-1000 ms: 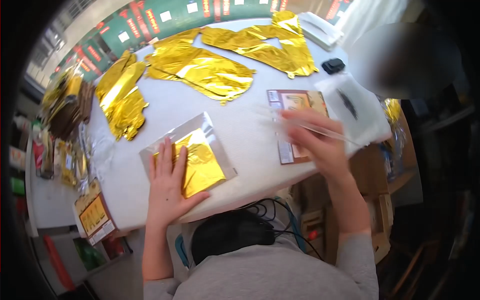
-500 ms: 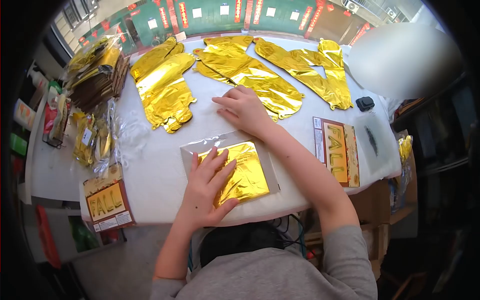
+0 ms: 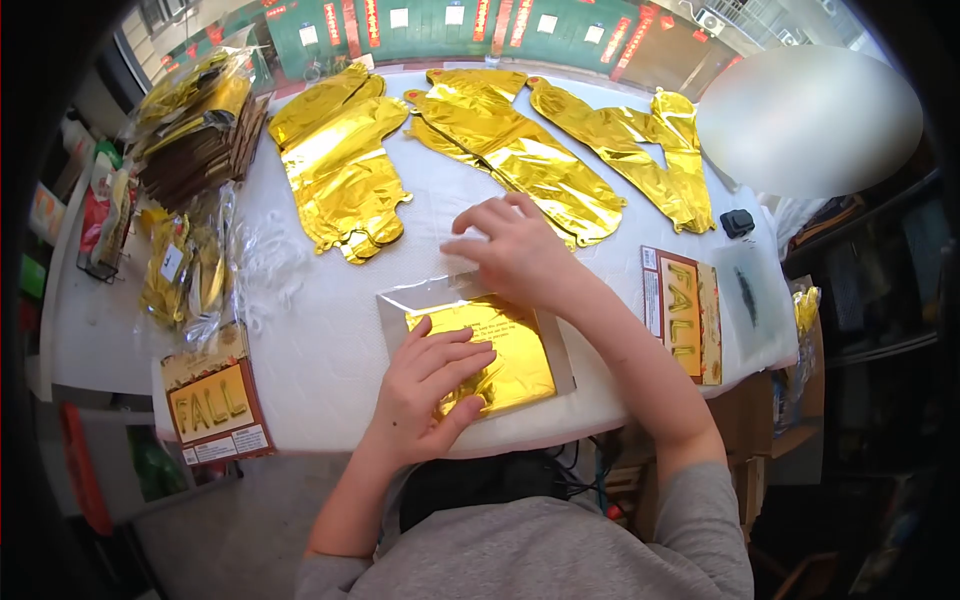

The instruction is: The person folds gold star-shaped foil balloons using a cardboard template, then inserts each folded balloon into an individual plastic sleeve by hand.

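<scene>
My left hand (image 3: 430,385) lies with fingers spread on a folded gold foil balloon (image 3: 525,365), which has small printed text. The foil is inside a clear plastic bag (image 3: 425,291), flat near the table's front edge. Just above the bag's far end is my right hand (image 3: 510,250), fingers apart and slightly blurred, holding nothing I can see. Beyond it lie flat gold foil letter balloons: one at the left (image 3: 335,165), a middle one (image 3: 530,155) partly behind the right hand, and one at the right (image 3: 640,145).
Printed "FALL" cards lie at the left corner (image 3: 218,408) and right side (image 3: 683,312) of the white-covered table (image 3: 330,340). A stack of packages (image 3: 195,140) and bagged foil (image 3: 185,270) fill the left edge. A small black object (image 3: 737,222) sits at the right.
My right hand has come slightly nearer the bag, its fingers now more curled. The left hand stays on the foil. The whole view has shifted a little.
</scene>
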Action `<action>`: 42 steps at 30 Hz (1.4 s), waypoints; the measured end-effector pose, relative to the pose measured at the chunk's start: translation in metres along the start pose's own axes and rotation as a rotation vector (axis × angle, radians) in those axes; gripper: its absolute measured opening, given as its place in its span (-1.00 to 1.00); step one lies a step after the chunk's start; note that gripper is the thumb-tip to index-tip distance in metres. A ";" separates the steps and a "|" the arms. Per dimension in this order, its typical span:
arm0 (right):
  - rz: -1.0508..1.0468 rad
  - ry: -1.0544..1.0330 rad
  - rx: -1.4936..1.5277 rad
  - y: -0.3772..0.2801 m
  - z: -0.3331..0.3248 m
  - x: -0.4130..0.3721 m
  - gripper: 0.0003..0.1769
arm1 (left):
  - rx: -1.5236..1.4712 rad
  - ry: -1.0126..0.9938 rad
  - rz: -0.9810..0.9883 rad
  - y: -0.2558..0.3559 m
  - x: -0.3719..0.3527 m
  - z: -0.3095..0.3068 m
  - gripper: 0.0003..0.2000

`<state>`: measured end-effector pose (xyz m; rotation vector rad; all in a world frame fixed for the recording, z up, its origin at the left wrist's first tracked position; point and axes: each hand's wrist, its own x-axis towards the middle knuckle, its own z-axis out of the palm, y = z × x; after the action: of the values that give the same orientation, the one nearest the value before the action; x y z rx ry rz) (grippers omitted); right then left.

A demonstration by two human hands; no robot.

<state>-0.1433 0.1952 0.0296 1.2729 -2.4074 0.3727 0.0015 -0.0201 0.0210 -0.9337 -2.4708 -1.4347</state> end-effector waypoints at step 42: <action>0.808 0.140 -0.081 -0.016 -0.049 -0.089 -0.92 | 0.265 -0.078 0.071 -0.001 -0.001 0.012 -0.52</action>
<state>-0.0741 0.2709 0.0337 0.1738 -2.6716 0.5456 0.0045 -0.0109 0.0132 -1.0256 -2.5715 -1.0347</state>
